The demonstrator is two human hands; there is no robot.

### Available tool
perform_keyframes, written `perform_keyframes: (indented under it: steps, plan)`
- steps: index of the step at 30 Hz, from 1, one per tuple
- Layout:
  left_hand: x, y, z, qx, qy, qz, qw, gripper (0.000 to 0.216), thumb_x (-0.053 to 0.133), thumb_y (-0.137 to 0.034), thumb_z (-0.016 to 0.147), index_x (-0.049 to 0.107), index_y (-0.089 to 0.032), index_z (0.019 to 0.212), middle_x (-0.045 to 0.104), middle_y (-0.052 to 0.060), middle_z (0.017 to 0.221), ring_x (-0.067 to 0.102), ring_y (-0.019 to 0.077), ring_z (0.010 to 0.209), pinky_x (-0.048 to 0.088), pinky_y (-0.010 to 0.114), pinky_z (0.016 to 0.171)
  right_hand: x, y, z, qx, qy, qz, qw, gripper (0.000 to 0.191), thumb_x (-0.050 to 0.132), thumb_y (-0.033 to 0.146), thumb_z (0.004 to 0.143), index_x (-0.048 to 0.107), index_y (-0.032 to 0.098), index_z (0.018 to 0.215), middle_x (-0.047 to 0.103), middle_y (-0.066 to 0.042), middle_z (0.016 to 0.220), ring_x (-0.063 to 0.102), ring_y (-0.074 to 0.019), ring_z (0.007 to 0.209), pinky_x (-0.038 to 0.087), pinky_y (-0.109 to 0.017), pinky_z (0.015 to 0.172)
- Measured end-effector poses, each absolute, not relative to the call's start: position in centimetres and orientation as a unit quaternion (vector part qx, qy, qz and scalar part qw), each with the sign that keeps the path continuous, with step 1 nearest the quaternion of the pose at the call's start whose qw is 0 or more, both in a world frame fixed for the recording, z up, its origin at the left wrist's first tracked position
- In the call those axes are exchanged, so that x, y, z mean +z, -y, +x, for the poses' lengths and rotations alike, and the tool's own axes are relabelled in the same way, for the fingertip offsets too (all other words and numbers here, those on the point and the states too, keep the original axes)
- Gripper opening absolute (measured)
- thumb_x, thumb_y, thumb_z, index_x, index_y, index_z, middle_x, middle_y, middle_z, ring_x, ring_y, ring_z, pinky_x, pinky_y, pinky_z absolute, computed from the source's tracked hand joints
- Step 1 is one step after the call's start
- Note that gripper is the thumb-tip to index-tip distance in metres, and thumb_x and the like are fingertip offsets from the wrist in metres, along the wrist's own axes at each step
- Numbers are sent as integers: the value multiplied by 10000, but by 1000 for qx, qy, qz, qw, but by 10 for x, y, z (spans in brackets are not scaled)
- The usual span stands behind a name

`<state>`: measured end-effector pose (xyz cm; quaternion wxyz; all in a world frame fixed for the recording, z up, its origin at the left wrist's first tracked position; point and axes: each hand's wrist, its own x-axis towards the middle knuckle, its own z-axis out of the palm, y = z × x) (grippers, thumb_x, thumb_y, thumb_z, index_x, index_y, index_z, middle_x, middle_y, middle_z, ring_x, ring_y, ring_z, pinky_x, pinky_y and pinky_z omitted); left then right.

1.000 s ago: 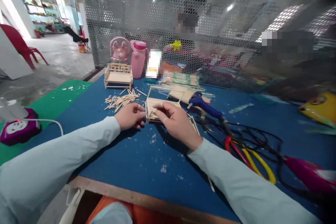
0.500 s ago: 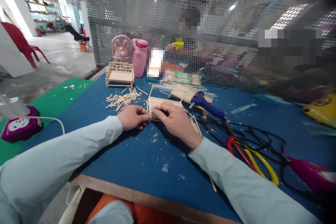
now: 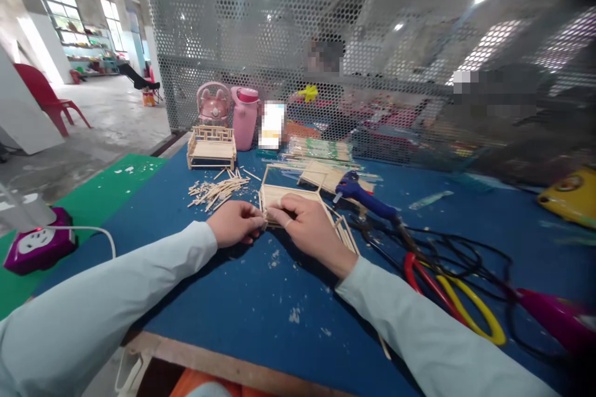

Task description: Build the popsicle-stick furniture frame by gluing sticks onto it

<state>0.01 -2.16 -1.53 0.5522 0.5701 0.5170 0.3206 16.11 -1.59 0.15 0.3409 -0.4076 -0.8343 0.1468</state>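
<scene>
Well, starting at your far left, a purple power socket sits on the green mat with a white cord running from it. Next come a finished small wooden bench and, nearer you, a loose pile of sticks on the blue mat. Your left hand is curled, its fingertips pinched together against the near-left corner of the wooden frame; you cannot tell whether a loose stick sits between them. The frame lies flat on the blue mat, just beyond both hands and touching them. Your right hand pinches its near edge between thumb and forefinger, the other fingers folded under. Behind, a pink bottle stands upright with its lid shut, so its contents are hidden, and a clear wrapped pack holds bundled sticks. Right of the frame a blue glue gun lies on its side, its nozzle pointing towards the frame and its black cable trailing away. Further right lies a tool with red and yellow handles, and a yellow object rests at the far edge.
</scene>
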Motion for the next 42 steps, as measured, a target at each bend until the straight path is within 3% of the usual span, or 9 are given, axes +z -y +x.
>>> perform_keyframes:
  steps: [6,9,12,14,18,23,42]
  plan:
    - [-13,22,0,312,-518,573,553,63,561,-172,746,570,-121,709,542,-18,578,509,57,518,447,157,465,2,18,161,172,822,-411,355,210,504,226,795,519,181,590,481,17,589,452,-116,598,366,-254,591]
    - [-12,22,-1,303,-522,576,551,64,564,-180,737,583,-119,748,552,-18,595,516,60,526,450,160,470,-1,17,163,244,784,-416,390,85,481,188,760,563,180,783,485,25,634,455,-107,586,388,-246,574]
    - [-12,23,-1,296,-527,578,548,86,602,-159,692,576,-121,765,509,-51,556,474,45,471,442,166,462,-7,14,166,318,749,-395,427,269,469,165,729,520,181,993,488,21,709,466,-102,599,403,-241,568]
    - [-13,23,-1,297,-518,589,544,112,623,-159,666,560,-126,753,464,-75,527,431,36,434,428,168,448,-10,13,167,336,735,-380,450,316,478,162,717,497,187,1032,491,11,748,477,-105,622,414,-244,581]
    - [-18,24,0,300,-512,627,505,140,620,-245,684,557,-132,736,453,-72,520,421,44,419,406,176,421,-9,16,167,293,740,-389,464,241,499,168,723,538,190,960,514,3,736,503,-118,647,433,-261,609]
    - [-19,25,1,294,-532,637,474,156,571,-277,733,585,-122,747,486,-42,534,469,65,460,406,170,421,0,19,164,195,801,-409,392,100,529,181,755,626,168,775,586,-27,722,530,-135,658,438,-278,635]
    - [-17,25,2,298,-534,630,478,119,563,-231,748,603,-121,768,490,-47,505,453,58,433,398,163,407,5,12,164,189,836,-393,332,150,554,177,773,585,176,627,552,11,635,506,-121,638,381,-250,617]
